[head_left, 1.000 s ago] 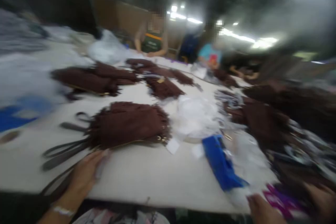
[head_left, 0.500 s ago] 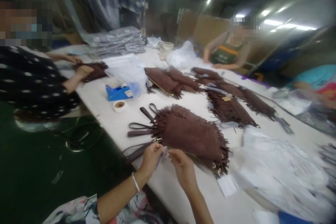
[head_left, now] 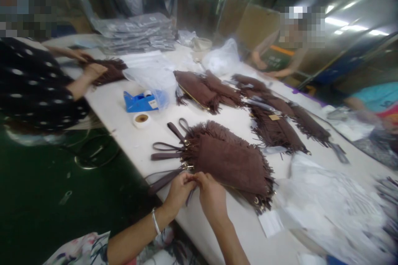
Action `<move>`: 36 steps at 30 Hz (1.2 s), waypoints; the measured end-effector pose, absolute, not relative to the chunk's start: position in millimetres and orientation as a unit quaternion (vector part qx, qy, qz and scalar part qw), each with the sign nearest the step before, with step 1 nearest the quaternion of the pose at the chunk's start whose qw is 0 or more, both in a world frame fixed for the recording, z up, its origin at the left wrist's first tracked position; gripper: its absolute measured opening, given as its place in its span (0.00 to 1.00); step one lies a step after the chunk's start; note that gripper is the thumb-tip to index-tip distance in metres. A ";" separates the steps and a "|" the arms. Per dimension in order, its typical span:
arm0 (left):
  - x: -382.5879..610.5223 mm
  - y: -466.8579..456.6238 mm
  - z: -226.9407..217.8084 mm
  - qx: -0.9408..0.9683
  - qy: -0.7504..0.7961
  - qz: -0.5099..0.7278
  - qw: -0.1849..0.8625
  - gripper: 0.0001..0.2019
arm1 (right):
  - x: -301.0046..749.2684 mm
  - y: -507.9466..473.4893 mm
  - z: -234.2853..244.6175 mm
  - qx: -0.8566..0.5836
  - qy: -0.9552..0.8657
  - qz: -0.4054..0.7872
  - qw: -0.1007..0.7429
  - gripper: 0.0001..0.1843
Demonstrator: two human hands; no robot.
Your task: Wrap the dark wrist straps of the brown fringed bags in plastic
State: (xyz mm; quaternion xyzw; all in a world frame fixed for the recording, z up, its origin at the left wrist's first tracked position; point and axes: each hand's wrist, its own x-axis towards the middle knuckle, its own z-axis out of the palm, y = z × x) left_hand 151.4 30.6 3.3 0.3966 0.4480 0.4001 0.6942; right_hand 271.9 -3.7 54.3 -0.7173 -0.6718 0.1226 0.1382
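A stack of brown fringed suede pouches (head_left: 228,159) with brown wrist straps (head_left: 168,151) lies on the white table (head_left: 124,120) in front of me. My left hand (head_left: 178,192) and my right hand (head_left: 211,196) meet at the near left corner of the stack, by the metal strap clasp (head_left: 185,167). Both hands are closed in a pinch on something small and thin there, too blurred to name; a thin strip hangs below the fingers.
More brown fringed pouches (head_left: 208,91) lie further along the table. A blue tape dispenser (head_left: 139,101), a tape roll (head_left: 141,119), clear plastic bags (head_left: 152,74) and white wrapping (head_left: 329,203) lie around. A person in a dotted top (head_left: 34,87) sits left; others sit opposite.
The view swung left a second ago, then steadied. My hands came together at the pouch's corner and now pinch closer to the clasp.
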 end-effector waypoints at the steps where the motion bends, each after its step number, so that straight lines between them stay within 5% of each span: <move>1: 150.9 30.8 5.3 0.383 0.446 0.394 0.707 0.07 | 270.5 -2.1 57.6 -0.720 -0.675 0.113 0.114 0.12; 9: 153.5 31.0 3.2 0.314 0.464 0.406 0.722 0.11 | 265.5 10.9 71.8 -0.727 -0.675 0.118 0.051 0.11; 18: 156.8 28.5 11.6 0.190 0.424 0.408 0.786 0.11 | 261.2 -16.3 24.2 -0.762 -0.440 0.257 0.399 0.08; 21: 157.2 29.3 17.4 0.204 0.435 0.395 0.783 0.13 | 254.3 -20.3 15.5 -0.758 -0.371 0.276 0.459 0.10; 36: 161.0 21.7 18.1 0.279 0.502 0.415 0.705 0.12 | 226.4 -38.4 21.4 -0.752 -0.465 0.200 0.422 0.14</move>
